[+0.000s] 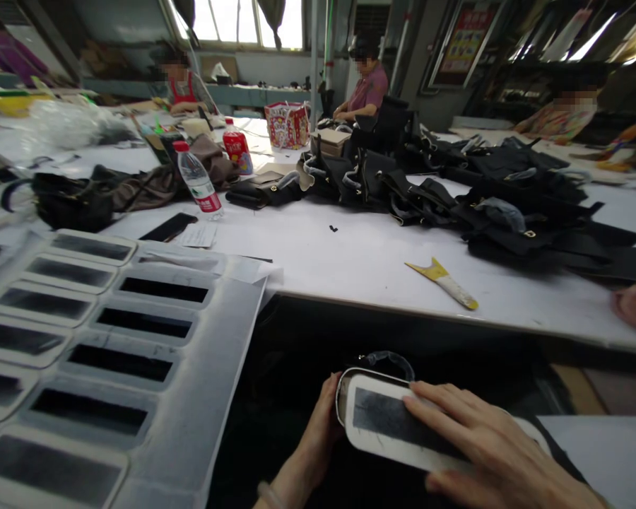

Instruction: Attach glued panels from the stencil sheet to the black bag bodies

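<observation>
Low in the view, a rounded white panel (363, 433) with a dark grey rectangle lies tilted over the rimmed opening of a black bag (346, 385). My left hand (318, 435) is closed on the bag's rim at its left end; part of the fingers is hidden behind it. My right hand (487, 442) lies across the panel's right part, fingers on its face and thumb at its near edge, gripping it. A plastic-wrapped handle (389, 359) shows just beyond the bag's rim. Most of the bag is lost in the dark below the table edge.
On the left lies a sheet (191, 382) bearing several similar panels (47, 300). The white table (318, 261) carries a yellow-tipped tool (445, 284), a water bottle (197, 180), a phone (168, 226), a red bottle (237, 147) and piled black bags (509, 191). Several people sit farther back.
</observation>
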`<state>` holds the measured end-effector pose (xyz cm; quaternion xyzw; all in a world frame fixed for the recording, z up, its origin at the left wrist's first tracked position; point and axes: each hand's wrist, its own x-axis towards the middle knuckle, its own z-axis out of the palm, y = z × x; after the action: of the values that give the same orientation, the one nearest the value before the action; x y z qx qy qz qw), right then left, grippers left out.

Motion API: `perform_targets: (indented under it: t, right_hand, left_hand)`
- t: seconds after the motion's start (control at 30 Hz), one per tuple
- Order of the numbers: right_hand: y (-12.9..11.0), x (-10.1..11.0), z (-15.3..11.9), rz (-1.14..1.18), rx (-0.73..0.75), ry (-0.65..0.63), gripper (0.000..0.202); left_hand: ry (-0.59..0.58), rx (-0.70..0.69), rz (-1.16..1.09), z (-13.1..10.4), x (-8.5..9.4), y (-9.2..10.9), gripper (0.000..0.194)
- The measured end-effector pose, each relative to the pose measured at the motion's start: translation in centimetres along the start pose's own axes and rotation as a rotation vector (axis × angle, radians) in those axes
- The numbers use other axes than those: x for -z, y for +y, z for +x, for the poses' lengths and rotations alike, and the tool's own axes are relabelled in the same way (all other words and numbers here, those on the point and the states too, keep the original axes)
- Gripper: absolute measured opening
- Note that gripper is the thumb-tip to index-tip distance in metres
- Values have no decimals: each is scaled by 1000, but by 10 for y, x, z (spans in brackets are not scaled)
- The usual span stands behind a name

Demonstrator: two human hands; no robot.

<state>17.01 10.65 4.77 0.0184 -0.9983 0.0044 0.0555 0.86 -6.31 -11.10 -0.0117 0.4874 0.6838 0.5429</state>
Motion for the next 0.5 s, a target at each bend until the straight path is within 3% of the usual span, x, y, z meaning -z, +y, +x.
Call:
perform_targets:
  t: [0.1, 0.33, 0.5]
  right_hand:
    - [6, -2, 6, 29, 16, -51, 74]
    - [13, -33, 4, 16, -48, -54, 44]
    - [4, -20, 10, 99, -110, -99, 44]
  left_hand:
    - [-9, -20, -81, 6, -3, -5, 66]
    - [-3, -32, -139, 14, 0, -8, 60]
    - [3, -24, -92, 9, 4, -7, 57]
